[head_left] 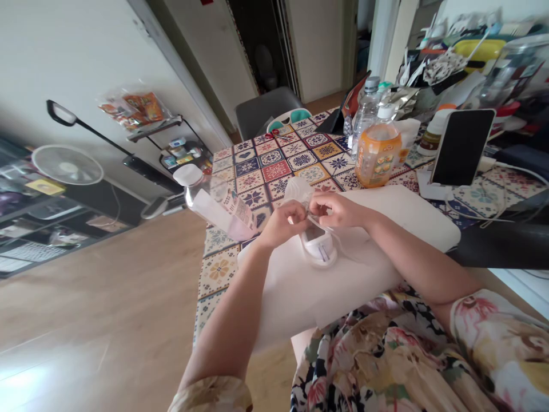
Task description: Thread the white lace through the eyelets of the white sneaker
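A white shoe (319, 250) sits on a white mat (291, 297), its dark opening facing up and its near end toward me. Dark stripes mark that near end. My left hand (285, 222) is closed in a pinch over the far part of the shoe, at the laces. Just beside it, my right hand (337, 209) pinches at the same place, fingertips almost meeting the left ones. A white lace (343, 243) trails down to the right of the shoe. The hands partly hide the lacing, so its exact form is unclear.
A large bottle (227, 209) with a pink label lies tilted at left. Behind the mat stand an orange-wrapped jar (377, 151), a clear bottle (368, 109) and a phone (463, 147) on a stand. Red scissors (274, 134) lie on the patterned tablecloth (274, 170).
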`<state>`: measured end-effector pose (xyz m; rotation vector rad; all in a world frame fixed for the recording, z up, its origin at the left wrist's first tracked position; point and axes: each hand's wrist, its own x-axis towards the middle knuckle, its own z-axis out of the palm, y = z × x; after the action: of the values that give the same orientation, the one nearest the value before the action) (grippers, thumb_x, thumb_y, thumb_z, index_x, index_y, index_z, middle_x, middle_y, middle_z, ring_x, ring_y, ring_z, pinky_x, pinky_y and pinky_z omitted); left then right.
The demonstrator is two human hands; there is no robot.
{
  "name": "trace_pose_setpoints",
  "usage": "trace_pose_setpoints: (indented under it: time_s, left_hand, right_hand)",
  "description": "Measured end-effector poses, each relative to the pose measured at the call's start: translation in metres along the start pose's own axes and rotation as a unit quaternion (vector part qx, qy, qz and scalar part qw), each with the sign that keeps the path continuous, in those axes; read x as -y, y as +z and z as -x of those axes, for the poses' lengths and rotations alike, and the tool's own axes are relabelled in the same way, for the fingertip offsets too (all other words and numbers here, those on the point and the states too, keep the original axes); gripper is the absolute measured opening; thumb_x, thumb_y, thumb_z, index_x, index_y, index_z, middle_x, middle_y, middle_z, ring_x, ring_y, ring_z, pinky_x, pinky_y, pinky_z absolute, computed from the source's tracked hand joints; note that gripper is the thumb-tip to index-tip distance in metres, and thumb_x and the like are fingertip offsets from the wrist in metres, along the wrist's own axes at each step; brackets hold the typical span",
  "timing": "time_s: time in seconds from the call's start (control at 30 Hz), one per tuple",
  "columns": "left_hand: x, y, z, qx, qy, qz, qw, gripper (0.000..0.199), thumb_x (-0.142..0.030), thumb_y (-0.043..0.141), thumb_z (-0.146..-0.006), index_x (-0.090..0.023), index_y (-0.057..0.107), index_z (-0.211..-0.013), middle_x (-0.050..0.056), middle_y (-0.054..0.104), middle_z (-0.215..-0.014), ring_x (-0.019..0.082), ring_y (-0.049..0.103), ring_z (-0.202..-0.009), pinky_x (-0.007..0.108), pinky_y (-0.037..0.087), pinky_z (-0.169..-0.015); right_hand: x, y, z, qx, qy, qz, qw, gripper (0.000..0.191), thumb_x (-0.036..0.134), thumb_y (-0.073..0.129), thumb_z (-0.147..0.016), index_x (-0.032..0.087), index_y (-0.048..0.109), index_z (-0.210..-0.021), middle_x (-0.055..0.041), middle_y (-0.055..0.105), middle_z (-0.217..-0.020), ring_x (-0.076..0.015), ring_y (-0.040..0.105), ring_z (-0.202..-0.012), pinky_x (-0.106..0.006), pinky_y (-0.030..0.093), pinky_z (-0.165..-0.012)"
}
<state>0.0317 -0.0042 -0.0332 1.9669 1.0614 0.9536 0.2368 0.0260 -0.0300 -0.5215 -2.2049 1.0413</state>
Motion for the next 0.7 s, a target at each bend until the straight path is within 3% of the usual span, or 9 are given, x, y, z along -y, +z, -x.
trace_pose_setpoints:
  time_s: [0.13,0.27,0.43,0.53,0.7]
  left_hand:
    - [0.0012,-0.0001,-0.0001,-0.004,-0.004,-0.003,1.0,0.011,-0.02,0.067,-0.071,-0.017,0.059,-0.077,0.0,0.055,-0.079,0.011,0.049,-0.07,0.026,0.04,-0.067]
    - [0.0001,-0.001,0.0001,0.004,0.015,-0.003,1.0,0.014,-0.021,0.069,-0.071,-0.016,0.057,-0.068,0.001,0.055,-0.08,0.011,0.049,-0.071,0.026,0.039,-0.068]
    - [0.0019,0.0,0.0,-0.01,0.005,0.042,0.999,0.02,-0.03,0.076,-0.07,-0.016,0.062,-0.07,0.002,0.059,-0.084,0.012,0.05,-0.073,0.026,0.039,-0.068]
    - [0.0053,0.0008,0.0005,-0.003,-0.013,0.113,0.994,0.021,-0.033,0.079,-0.069,-0.016,0.066,-0.071,0.003,0.06,-0.088,0.013,0.053,-0.076,0.026,0.04,-0.069]
    - [0.0081,-0.0005,0.0013,-0.014,-0.045,0.288,0.957,0.031,-0.043,0.078,-0.069,-0.016,0.065,-0.062,0.005,0.062,-0.09,0.016,0.058,-0.081,0.029,0.043,-0.074]
  right_hand:
    - [-0.0025,-0.0001,-0.0015,0.003,-0.003,-0.027,1.0,0.01,0.011,0.055,-0.073,0.019,0.05,-0.077,0.0012,0.048,-0.079,-0.0122,0.044,-0.071,-0.025,0.037,-0.065]
    - [-0.0032,-0.0007,-0.0013,0.007,-0.008,-0.038,0.999,0.01,0.011,0.051,-0.076,0.019,0.047,-0.072,0.001,0.047,-0.077,-0.0139,0.045,-0.077,-0.027,0.037,-0.072]
    - [-0.0057,0.0018,-0.001,-0.01,0.007,-0.047,0.999,0.005,0.017,0.056,-0.08,0.018,0.054,-0.085,0.0004,0.051,-0.082,-0.0134,0.046,-0.076,-0.026,0.037,-0.07]
    - [-0.0044,0.0021,-0.0016,-0.02,0.019,-0.051,0.998,0.003,0.017,0.057,-0.081,0.017,0.055,-0.079,0.0004,0.05,-0.081,-0.013,0.046,-0.075,-0.026,0.037,-0.069]
    - [0.001,-0.0008,-0.0007,-0.013,0.065,-0.181,0.981,0.013,0.024,0.058,-0.082,0.017,0.054,-0.072,-0.0005,0.052,-0.081,-0.0138,0.048,-0.077,-0.026,0.04,-0.069]
